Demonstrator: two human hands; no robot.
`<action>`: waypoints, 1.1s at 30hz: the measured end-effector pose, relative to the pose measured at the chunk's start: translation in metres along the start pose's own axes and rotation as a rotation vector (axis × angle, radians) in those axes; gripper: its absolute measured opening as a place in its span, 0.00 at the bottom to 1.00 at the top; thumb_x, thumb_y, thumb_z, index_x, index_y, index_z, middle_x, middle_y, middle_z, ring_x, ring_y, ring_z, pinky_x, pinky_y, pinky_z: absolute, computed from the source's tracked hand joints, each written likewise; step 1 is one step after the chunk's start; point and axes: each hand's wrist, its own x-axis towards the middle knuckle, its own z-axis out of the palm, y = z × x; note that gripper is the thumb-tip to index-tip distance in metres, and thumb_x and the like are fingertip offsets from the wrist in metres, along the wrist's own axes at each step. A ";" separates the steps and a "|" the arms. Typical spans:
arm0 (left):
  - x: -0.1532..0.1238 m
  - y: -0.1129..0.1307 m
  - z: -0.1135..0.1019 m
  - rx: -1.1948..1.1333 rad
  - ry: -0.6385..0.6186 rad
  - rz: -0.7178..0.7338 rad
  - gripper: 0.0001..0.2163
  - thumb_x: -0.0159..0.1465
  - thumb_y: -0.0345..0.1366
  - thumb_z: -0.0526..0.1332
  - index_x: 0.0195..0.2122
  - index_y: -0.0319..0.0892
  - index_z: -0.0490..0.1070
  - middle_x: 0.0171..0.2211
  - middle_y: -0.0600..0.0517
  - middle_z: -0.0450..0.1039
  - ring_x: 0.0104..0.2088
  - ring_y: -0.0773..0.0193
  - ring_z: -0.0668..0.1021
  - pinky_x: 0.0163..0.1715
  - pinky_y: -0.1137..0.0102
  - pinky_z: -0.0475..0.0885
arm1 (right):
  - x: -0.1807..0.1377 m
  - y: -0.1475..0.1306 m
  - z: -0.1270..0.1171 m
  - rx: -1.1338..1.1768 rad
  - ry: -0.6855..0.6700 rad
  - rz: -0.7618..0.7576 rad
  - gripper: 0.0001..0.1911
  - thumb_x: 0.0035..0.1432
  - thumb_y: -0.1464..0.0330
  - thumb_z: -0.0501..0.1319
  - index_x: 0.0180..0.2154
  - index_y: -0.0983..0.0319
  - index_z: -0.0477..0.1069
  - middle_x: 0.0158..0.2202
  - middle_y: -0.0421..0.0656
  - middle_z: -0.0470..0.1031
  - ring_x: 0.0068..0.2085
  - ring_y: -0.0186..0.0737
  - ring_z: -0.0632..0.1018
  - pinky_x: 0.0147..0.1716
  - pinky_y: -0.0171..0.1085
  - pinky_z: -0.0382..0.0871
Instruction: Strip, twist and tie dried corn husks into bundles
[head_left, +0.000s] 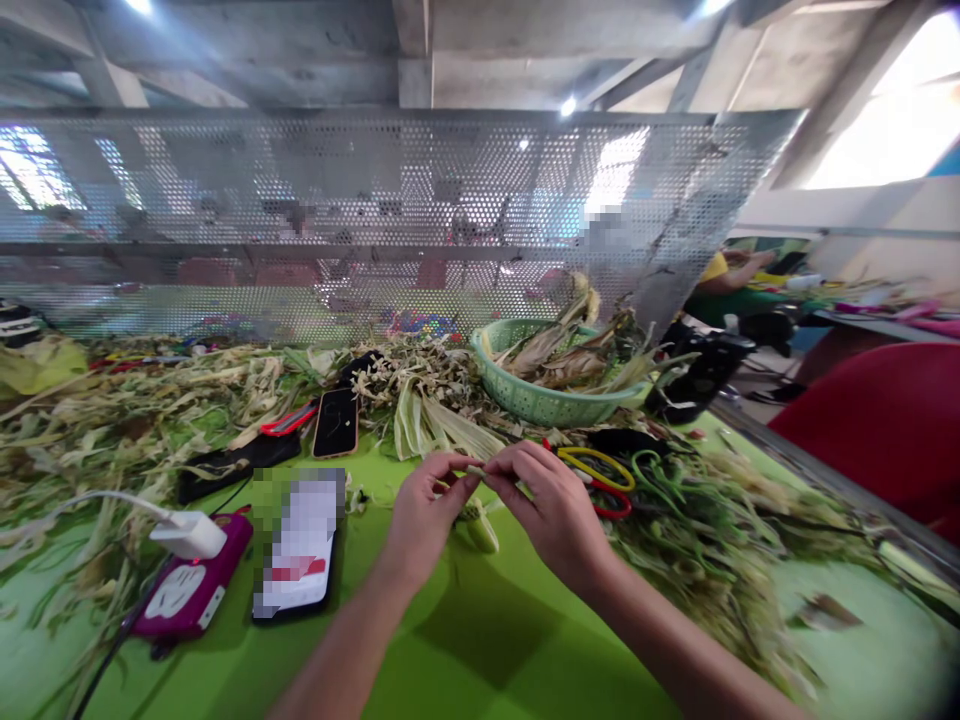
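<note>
My left hand (pixel 425 515) and my right hand (pixel 553 508) meet above the green table (pixel 480 640). Both pinch a thin pale green strip of husk (pixel 480 470) between fingertips. Just below the hands a small pale piece of corn or husk (pixel 480 525) lies on the table. Several scissors with yellow, red and green handles (pixel 604 475) lie right of my right hand.
A green basket (pixel 540 400) holding husks stands behind. Husk piles cover the table's left, back and right. Phones (pixel 335 422) (pixel 300 545), a pink power strip with a white charger (pixel 191 575) lie at left. A perforated metal screen (pixel 375 220) walls the back; a person sits far right.
</note>
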 end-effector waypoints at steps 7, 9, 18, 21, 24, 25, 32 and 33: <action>-0.002 0.002 -0.001 0.056 -0.005 -0.054 0.11 0.60 0.43 0.60 0.35 0.40 0.72 0.31 0.51 0.73 0.31 0.65 0.71 0.32 0.70 0.64 | -0.003 0.003 0.001 -0.066 -0.015 -0.025 0.05 0.62 0.68 0.58 0.33 0.61 0.71 0.33 0.44 0.75 0.36 0.40 0.73 0.36 0.37 0.65; -0.002 0.002 0.000 0.043 -0.011 -0.060 0.10 0.60 0.42 0.60 0.34 0.39 0.72 0.29 0.52 0.72 0.30 0.66 0.70 0.31 0.71 0.64 | -0.003 0.003 0.001 -0.087 -0.010 -0.039 0.05 0.62 0.68 0.59 0.33 0.61 0.72 0.32 0.44 0.75 0.36 0.40 0.74 0.36 0.37 0.65; 0.002 -0.009 0.000 -0.087 -0.006 -0.075 0.10 0.59 0.41 0.61 0.33 0.38 0.70 0.27 0.54 0.69 0.29 0.68 0.69 0.30 0.73 0.63 | -0.001 0.005 -0.001 0.098 -0.043 0.082 0.06 0.61 0.68 0.59 0.38 0.60 0.75 0.34 0.43 0.77 0.36 0.39 0.76 0.37 0.36 0.68; 0.003 -0.011 -0.002 -0.084 -0.002 -0.073 0.10 0.59 0.41 0.61 0.33 0.38 0.70 0.28 0.53 0.69 0.29 0.68 0.70 0.31 0.73 0.63 | 0.001 0.007 -0.002 0.201 -0.045 0.139 0.08 0.61 0.68 0.59 0.41 0.60 0.75 0.37 0.44 0.76 0.38 0.39 0.76 0.39 0.36 0.70; 0.002 -0.009 -0.002 -0.025 0.002 -0.064 0.09 0.60 0.41 0.60 0.34 0.39 0.70 0.28 0.53 0.70 0.29 0.67 0.70 0.30 0.73 0.63 | 0.000 0.008 -0.001 0.198 -0.025 0.126 0.07 0.59 0.67 0.61 0.40 0.59 0.76 0.37 0.44 0.76 0.39 0.40 0.76 0.40 0.36 0.70; 0.002 -0.008 -0.001 0.013 0.005 -0.055 0.09 0.61 0.41 0.59 0.33 0.39 0.70 0.28 0.52 0.70 0.29 0.67 0.70 0.30 0.73 0.63 | -0.001 0.008 0.000 0.183 -0.022 0.118 0.07 0.58 0.68 0.62 0.39 0.59 0.76 0.37 0.44 0.76 0.39 0.40 0.77 0.40 0.36 0.70; 0.000 -0.006 0.000 0.155 -0.015 -0.038 0.08 0.61 0.40 0.59 0.32 0.40 0.70 0.30 0.51 0.71 0.30 0.66 0.70 0.30 0.72 0.63 | -0.002 0.007 0.002 0.067 -0.077 0.054 0.07 0.58 0.69 0.62 0.38 0.56 0.78 0.35 0.41 0.78 0.38 0.40 0.77 0.39 0.37 0.70; 0.000 -0.007 0.000 0.107 -0.031 -0.073 0.09 0.61 0.40 0.59 0.32 0.40 0.70 0.29 0.52 0.70 0.29 0.67 0.69 0.29 0.73 0.62 | -0.002 0.007 0.001 0.059 -0.084 0.050 0.06 0.58 0.69 0.62 0.38 0.56 0.77 0.35 0.41 0.78 0.37 0.40 0.77 0.39 0.37 0.70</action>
